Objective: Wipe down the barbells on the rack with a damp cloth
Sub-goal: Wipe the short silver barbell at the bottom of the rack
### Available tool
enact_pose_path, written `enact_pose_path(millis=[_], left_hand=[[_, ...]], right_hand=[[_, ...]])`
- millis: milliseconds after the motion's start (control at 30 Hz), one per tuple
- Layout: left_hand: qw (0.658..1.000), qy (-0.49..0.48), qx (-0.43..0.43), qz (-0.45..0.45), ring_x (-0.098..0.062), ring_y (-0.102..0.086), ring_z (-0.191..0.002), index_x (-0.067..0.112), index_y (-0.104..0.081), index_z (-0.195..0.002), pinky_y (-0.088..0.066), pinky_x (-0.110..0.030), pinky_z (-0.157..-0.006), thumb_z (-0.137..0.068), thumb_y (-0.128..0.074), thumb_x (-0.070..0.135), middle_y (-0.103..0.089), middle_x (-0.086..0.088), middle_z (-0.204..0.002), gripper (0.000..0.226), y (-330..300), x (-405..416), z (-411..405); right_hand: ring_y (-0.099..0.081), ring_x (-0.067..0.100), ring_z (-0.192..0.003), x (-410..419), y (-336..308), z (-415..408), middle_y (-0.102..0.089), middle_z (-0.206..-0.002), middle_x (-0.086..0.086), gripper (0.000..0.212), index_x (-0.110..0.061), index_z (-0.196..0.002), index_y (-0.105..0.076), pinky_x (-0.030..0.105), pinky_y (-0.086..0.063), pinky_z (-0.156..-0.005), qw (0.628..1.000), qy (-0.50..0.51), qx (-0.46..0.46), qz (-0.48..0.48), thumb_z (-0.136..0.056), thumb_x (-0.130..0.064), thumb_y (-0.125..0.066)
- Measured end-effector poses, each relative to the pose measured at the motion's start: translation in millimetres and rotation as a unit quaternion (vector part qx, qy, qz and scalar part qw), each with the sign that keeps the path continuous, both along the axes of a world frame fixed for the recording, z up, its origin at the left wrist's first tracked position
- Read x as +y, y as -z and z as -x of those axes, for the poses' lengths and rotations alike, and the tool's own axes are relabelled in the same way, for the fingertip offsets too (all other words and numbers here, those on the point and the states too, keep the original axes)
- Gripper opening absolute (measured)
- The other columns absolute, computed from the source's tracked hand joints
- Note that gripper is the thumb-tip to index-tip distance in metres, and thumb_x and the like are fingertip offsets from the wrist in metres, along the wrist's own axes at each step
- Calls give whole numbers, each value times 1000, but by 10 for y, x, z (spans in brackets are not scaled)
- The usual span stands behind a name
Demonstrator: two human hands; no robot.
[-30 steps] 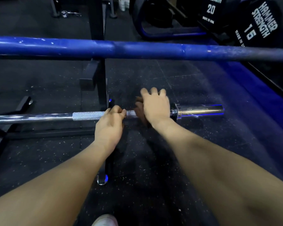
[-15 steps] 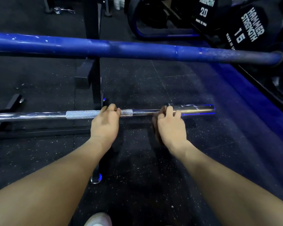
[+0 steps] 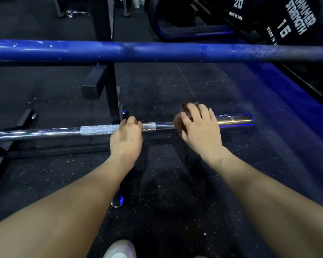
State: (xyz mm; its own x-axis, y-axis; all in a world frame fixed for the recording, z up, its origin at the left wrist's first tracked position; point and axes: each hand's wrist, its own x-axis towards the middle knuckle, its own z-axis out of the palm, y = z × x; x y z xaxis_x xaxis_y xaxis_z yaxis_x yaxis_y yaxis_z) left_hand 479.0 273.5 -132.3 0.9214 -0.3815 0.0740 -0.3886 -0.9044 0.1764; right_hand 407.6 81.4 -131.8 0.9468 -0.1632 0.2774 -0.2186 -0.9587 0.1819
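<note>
A chrome barbell [image 3: 45,132] lies level on the low rack, with a knurled grip section in the middle and a smooth sleeve ending at the right. My left hand [image 3: 126,136] grips the knurled part from above. My right hand [image 3: 199,127] wraps a dark brown cloth [image 3: 178,123] round the bar near the sleeve's inner end; most of the cloth is hidden under the fingers. A thick blue barbell [image 3: 157,51] runs across the view higher up, with neither hand on it.
The black rack upright [image 3: 105,75] stands behind the bars, its foot [image 3: 117,202] reaching toward me. Dumbbells marked 20 and 15 [image 3: 295,19] sit at the top right. Speckled black rubber floor lies below. My shoe [image 3: 119,250] shows at the bottom edge.
My right hand slid the cloth rightward along the chrome bar, dropped toward me off the collar, and is now back on top of the bar. My left hand kept its grip.
</note>
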Motion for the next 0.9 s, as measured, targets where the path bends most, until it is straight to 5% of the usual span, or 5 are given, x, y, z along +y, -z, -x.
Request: enact_pose_path(millis=[200, 300, 400, 700, 900], left_hand=[[1000, -11, -2, -30, -18, -49, -99, 13, -65, -97, -39, -31, -60, -87, -54, 2, -49, 0, -102, 18, -104, -49, -26], [998, -13, 7, -53, -17, -52, -99, 13, -65, -101, -39, -29, -59, -84, -58, 0, -50, -1, -102, 23, -188, -78, -15], [997, 0, 15, -74, -17, -53, -98, 14, -63, -105, -40, -28, -60, -83, -58, 0, -49, -1, -106, 26, -227, -59, 39], [998, 61, -19, 23, -19, -50, -106, 20, -61, -111, -39, -28, -79, -89, -53, 15, -53, 3, -116, 24, -236, -296, 136], [992, 96, 17, 86, -19, -48, -111, 21, -59, -122, -34, -27, -95, -91, -52, 21, -52, 2, -122, 31, -208, -677, 150]], right_hand=[[-48, 39, -107, 48, -278, 59, -49, -131, 13, 49, -13, -111, -60, 39, -47, -66, 999, -12, 44, 17, -66, -5, -77], [-32, 37, -120, 89, -406, 82, -29, -139, 7, 49, -17, -127, -42, 33, -37, -64, 994, 5, 113, -9, -83, -1, -58], [-36, 33, -109, 48, -488, 112, -34, -131, 2, 48, -24, -121, -46, 34, -38, -58, 993, 43, 102, -49, -82, 0, -60], [-50, 40, -106, -542, -691, 256, -44, -126, 4, 40, -30, -119, -62, 38, -43, -87, 927, 261, -57, -264, -84, -14, -54], [-34, 36, -117, -178, -328, 136, -25, -145, 4, 46, -36, -135, -45, 42, -42, -91, 983, 99, 34, -149, -91, -48, -48]])
